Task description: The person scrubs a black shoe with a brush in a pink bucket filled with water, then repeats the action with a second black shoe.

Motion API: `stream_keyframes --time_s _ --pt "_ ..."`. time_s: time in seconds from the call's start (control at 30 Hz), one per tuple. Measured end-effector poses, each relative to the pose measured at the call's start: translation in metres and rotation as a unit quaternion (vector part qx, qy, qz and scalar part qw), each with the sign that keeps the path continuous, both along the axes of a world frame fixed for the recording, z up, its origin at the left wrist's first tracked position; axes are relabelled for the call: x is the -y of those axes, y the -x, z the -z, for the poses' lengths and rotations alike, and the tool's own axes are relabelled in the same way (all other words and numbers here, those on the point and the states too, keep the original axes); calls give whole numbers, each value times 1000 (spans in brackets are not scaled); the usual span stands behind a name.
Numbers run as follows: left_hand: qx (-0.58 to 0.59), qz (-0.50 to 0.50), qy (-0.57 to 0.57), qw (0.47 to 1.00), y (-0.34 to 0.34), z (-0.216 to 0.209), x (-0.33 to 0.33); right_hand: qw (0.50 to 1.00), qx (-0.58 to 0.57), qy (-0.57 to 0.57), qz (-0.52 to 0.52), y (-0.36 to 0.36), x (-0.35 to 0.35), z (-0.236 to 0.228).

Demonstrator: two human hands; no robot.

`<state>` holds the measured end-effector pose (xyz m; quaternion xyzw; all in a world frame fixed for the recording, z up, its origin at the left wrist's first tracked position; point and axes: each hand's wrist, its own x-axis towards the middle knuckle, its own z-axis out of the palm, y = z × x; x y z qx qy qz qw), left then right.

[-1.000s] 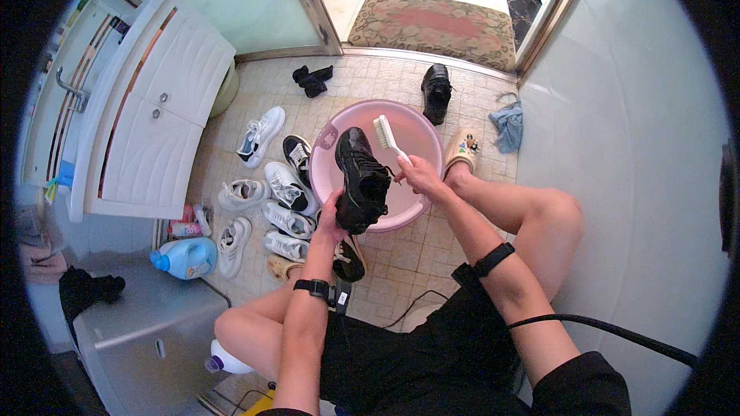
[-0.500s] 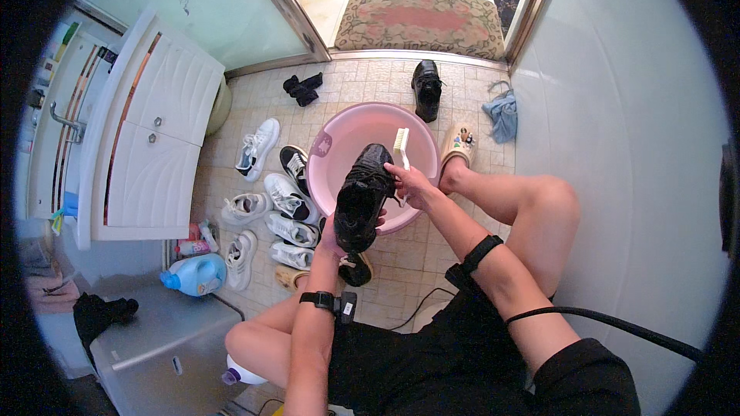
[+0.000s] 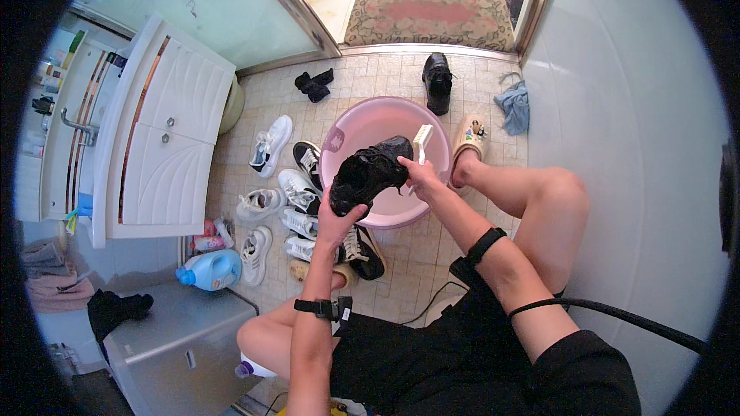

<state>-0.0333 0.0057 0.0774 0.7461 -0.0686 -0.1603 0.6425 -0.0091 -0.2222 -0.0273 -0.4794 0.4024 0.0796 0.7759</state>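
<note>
The pink basin (image 3: 368, 125) looks like smooth plastic with a soft sheen. Over the basin, the black shoe (image 3: 371, 169) has a glossy, wet-looking upper, and the white brush (image 3: 422, 137) seems smooth plastic with pale bristles. Beyond the basin lies a matt, woven-looking mat (image 3: 428, 15); to its right, a crumpled, matt blue cloth (image 3: 512, 106). Left of the basin are a glossy white cabinet (image 3: 169, 154) with ridged doors and a smooth plastic blue bottle (image 3: 213, 270).
</note>
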Motion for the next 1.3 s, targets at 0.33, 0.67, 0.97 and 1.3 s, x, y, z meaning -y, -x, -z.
stream_keyframes --time_s 0.33,0.67,0.97,1.3 --pt "-87 -229 88 965 23 5 -19 992 -6 -41 -123 2 -4 -8" --pt "-170 -284 76 941 29 -3 -22 631 24 557 -540 13 0 22" --pt "-230 -304 66 922 35 10 -21 606 24 580 -543 16 18 55" --pt "-297 -341 152 879 41 28 -28 664 33 563 -492 13 28 37"
